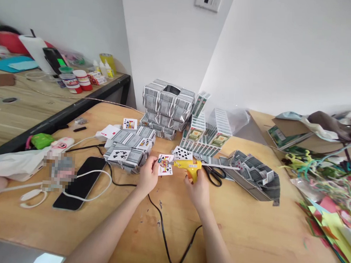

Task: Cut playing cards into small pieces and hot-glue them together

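Note:
My left hand (148, 176) is closed on the edge of a playing card (165, 167), a jack of spades held face up. In my right hand (198, 190) is a yellow hot glue gun (192, 169), its nozzle pointing left over that card. A white glue stick (220, 166) sticks out of the gun's back end. Behind the gun lies another spade card (182, 152). Left of my left hand stands a block of folded grey-backed cards (127, 146), with loose cards on it. Black-handled scissors (214, 176) lie just right of my right hand.
A stepped structure of grey cards (168, 105) stands at the back, beside stacked card boxes (206, 133). A boat-shaped card tray (255, 175) holds loose cards at right. A phone (81, 183) and white cable lie left. A black cord (161, 221) loops across the front.

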### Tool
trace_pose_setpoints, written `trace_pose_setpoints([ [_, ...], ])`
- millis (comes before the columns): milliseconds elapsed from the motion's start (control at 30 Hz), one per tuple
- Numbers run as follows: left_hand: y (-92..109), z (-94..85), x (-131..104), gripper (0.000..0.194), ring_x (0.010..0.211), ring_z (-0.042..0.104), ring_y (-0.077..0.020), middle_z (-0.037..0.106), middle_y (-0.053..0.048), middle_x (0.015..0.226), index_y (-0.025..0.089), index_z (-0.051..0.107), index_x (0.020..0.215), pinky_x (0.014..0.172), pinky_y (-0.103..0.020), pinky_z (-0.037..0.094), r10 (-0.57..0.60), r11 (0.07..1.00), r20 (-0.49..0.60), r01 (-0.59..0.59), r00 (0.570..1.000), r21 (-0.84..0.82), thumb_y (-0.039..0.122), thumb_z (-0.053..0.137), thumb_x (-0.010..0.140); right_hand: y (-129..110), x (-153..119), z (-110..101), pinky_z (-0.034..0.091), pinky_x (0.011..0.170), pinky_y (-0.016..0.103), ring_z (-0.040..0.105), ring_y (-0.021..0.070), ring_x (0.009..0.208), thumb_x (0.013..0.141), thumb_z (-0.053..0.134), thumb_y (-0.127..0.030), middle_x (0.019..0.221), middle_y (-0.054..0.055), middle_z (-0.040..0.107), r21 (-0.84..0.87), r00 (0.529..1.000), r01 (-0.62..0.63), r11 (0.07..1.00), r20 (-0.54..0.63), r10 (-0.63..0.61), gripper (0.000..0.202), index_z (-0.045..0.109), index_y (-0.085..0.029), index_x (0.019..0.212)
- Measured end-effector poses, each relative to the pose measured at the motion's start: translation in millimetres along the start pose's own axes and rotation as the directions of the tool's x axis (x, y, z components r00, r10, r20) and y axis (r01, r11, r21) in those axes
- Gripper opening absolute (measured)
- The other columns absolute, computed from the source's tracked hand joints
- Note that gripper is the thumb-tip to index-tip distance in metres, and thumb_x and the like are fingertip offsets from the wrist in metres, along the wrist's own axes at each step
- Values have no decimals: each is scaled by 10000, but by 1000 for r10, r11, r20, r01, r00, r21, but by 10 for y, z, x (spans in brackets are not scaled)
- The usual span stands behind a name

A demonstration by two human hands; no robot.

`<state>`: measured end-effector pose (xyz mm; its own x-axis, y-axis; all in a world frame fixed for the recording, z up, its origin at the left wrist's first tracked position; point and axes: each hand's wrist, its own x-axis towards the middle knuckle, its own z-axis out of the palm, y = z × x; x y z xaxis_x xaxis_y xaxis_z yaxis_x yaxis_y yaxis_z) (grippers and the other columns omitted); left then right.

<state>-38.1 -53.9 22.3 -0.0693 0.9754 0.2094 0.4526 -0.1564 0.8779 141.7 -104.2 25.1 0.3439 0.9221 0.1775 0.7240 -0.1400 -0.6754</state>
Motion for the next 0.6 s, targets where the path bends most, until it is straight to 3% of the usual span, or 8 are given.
trace_pose_setpoints([
  [467,-68,2,15,149,641,580,-158,596,-21,723,180,494,826,572,-260,461,10,997,-25,-12,1000,-70,289,392,820,43,31,-21,343,493,242,569,189,578,720,479,-316,655,36,596,-58,997,-63,996,35,65,139,459,-196,787],
  [600,-113,3,-8,179,686,588,-151,604,-37,770,173,501,865,615,-259,480,35,988,-141,-56,989,-147,327,416,832,145,42,49,350,498,245,541,177,555,698,522,-310,626,24,557,-130,992,-74,989,88,86,133,459,-200,740],
])
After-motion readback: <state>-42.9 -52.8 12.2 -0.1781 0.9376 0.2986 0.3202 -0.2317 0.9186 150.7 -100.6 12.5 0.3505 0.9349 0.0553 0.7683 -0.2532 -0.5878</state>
